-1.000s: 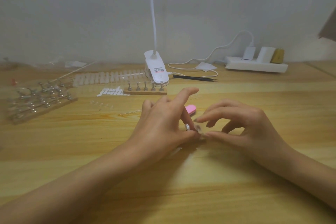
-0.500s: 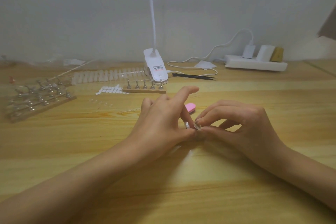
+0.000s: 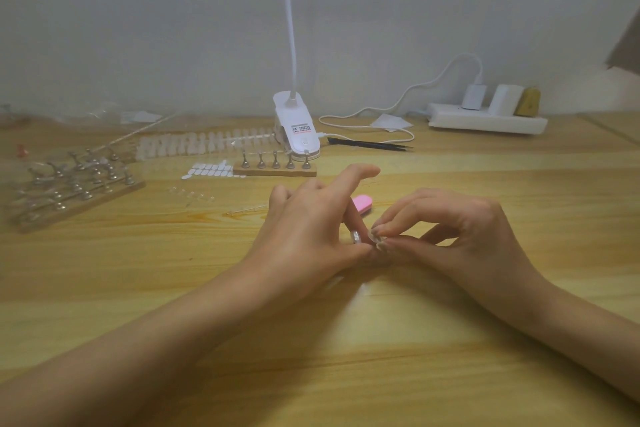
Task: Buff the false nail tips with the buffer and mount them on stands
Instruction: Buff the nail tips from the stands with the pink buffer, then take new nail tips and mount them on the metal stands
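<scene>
Both forearms come in from the bottom corners of the frame and meet at its centre, low over the wooden counter (image 3: 450, 340). The left hand (image 3: 311, 229) lies knuckles up, its index finger stretched straight toward the upper right, and the other fingers curl under. Its grip is closed: thumb and a curled finger pinch a silvery piece (image 3: 356, 237), too small to identify with certainty. The right hand (image 3: 460, 236) arches opposite it, wrist low and fingers bent downward. Its grip is also closed, with thumb and index fingertip pinching a clear false nail tip (image 3: 374, 236) just beside the silvery piece. The two hands touch at the fingertips. Whether tip and piece touch cannot be told.

The pink buffer (image 3: 362, 203) lies on the counter just behind the left hand, partly hidden by it. Above the hands in the frame, a small wooden base with five metal stands (image 3: 275, 165) sits in front of a white clip lamp (image 3: 298, 132). A sheet of white adhesive tabs (image 3: 211, 170) lies to the left of that base, and a long strip of nail tips (image 3: 204, 147) runs behind it. At the left edge of the frame, a larger rack of stands (image 3: 69, 184) holds many stands. A few loose clear tips (image 3: 192, 192) lie between that rack and the left hand. Black tweezers (image 3: 370, 144) and a white power strip (image 3: 485, 120) sit in the upper right.
</scene>
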The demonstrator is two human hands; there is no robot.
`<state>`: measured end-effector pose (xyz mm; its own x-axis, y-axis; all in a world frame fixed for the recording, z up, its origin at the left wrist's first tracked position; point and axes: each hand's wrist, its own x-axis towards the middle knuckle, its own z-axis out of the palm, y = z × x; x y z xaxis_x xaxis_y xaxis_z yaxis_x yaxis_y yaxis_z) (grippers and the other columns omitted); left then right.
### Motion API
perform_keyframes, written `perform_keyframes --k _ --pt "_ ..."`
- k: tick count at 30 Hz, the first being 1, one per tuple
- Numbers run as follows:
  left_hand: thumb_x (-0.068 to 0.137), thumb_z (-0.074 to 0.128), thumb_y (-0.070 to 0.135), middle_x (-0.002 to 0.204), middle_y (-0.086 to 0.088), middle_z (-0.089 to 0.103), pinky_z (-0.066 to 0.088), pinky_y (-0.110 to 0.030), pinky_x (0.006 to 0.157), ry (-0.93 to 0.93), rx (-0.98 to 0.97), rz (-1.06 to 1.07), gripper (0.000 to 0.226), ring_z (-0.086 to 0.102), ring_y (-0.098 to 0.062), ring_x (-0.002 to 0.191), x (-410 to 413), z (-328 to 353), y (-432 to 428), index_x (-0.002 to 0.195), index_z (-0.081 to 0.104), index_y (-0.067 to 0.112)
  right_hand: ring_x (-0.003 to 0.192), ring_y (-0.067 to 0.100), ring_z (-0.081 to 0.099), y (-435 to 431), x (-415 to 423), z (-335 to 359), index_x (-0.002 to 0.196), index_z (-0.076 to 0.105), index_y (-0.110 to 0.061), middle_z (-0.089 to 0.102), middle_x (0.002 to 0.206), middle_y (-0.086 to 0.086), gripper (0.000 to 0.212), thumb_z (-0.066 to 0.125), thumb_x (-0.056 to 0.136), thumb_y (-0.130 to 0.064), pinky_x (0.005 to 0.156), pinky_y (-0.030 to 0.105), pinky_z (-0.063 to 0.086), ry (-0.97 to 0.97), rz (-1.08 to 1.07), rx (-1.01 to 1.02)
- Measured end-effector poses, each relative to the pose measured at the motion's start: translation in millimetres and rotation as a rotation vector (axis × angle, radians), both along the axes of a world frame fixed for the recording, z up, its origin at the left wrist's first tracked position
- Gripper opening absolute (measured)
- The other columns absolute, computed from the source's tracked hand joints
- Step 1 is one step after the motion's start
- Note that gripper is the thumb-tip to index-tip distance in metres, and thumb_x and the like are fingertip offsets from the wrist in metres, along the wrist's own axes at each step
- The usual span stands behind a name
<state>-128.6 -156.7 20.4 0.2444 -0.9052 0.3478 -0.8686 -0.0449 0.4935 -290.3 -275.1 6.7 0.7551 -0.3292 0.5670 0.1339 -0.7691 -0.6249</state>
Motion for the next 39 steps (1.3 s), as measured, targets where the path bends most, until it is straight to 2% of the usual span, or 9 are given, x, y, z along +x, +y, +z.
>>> perform_keyframes --k 11,16,19,22,25,27,31,36,39 --pt "0.080 0.071 0.052 0.077 0.034 0.060 0.019 -0.019 0.084 -0.043 -0.028 -0.007 0.075 0.039 0.005 0.111 -0.1 -4.9 0.8 0.141 0.028 0.050 0.092 0.015 0.071 5.9 1.8 7.1 0.086 0.077 -0.025 0.074 0.092 -0.008 0.011 0.080 0.079 -0.018 0.063 0.036 0.059 0.076 -0.016 0.132" --pt "0.074 0.070 0.059 0.107 0.029 0.059 0.026 -0.026 0.094 -0.023 0.163 -0.109 0.090 0.040 0.004 0.105 7.7 17.8 6.5 0.146 0.017 0.051 0.078 0.004 0.070 -4.1 -1.5 15.2 0.086 0.078 -0.034 0.073 0.091 -0.010 0.014 0.079 0.077 -0.024 0.059 0.016 0.052 0.026 -0.090 0.170" --pt "0.087 0.061 0.049 0.115 0.023 0.059 0.045 -0.025 0.087 0.058 0.204 -0.119 0.050 0.055 0.001 0.097 43.0 49.7 20.7 0.135 0.049 0.040 0.068 0.000 0.063 -22.1 -4.6 12.6 0.086 0.077 -0.040 0.068 0.092 -0.021 0.020 0.083 0.074 -0.024 0.055 0.007 0.043 0.153 -0.204 0.050" --pt "0.098 0.054 0.029 0.114 0.018 0.063 0.041 -0.018 0.077 -0.145 0.273 0.056 0.023 0.059 -0.004 0.100 91.2 60.9 40.1 0.118 0.065 0.030 0.087 0.007 0.062 -31.8 -3.5 7.0 0.086 0.074 -0.043 0.070 0.093 -0.021 0.017 0.083 0.075 -0.034 0.065 0.008 0.044 0.268 -0.187 -0.110" --pt "0.101 0.048 0.033 0.141 0.002 0.051 0.038 -0.025 0.101 -0.332 0.472 0.182 0.038 0.049 -0.016 0.126 123.6 39.8 61.6 0.138 0.051 0.021 0.092 0.007 0.060 -36.8 -4.2 5.0 0.089 0.072 -0.047 0.070 0.098 -0.021 0.023 0.070 0.074 -0.063 0.067 0.005 0.043 0.363 -0.179 -0.191" --pt "0.099 0.043 0.048 0.153 -0.001 0.039 0.031 -0.032 0.113 -0.309 0.534 0.222 0.055 0.038 -0.019 0.138 132.8 20.8 72.2 0.146 0.039 0.020 0.094 0.006 0.059 -42.8 0.5 13.5 0.090 0.072 -0.050 0.070 0.101 -0.023 0.022 0.071 0.072 -0.063 0.062 0.004 0.042 0.397 -0.196 -0.183" --pt "0.084 0.018 0.072 0.159 0.001 0.029 0.021 -0.032 0.117 -0.339 0.515 0.282 0.084 0.030 -0.018 0.144 131.1 -1.8 83.1 0.149 0.033 0.022 0.094 0.007 0.058 -49.7 39.8 56.4 0.090 0.073 -0.051 0.070 0.099 -0.020 0.034 0.056 0.076 -0.077 0.059 0.013 0.046 0.375 -0.106 -0.242" --pt "0.086 0.020 0.070 0.154 0.006 0.030 0.025 -0.028 0.112 -0.339 0.376 0.280 0.077 0.032 -0.014 0.138 112.2 -11.3 94.3 0.142 0.041 0.022 0.093 0.001 0.058 -13.4 148.4 74.2 0.093 0.074 -0.047 0.068 0.099 -0.019 0.014 0.066 0.083 -0.049 0.076 0.012 0.044 0.503 0.107 -0.426" --pt "0.084 0.018 0.069 0.149 0.008 0.028 0.028 -0.026 0.111 -0.311 0.333 0.270 0.079 0.033 -0.011 0.134 101.3 -15.9 103.7 0.145 0.035 0.021 0.094 0.005 0.057 13.5 206.1 57.3 0.106 0.075 -0.034 0.068 0.108 -0.015 0.016 0.072 0.090 -0.032 0.084 0.026 0.046 0.555 0.155 -0.572"
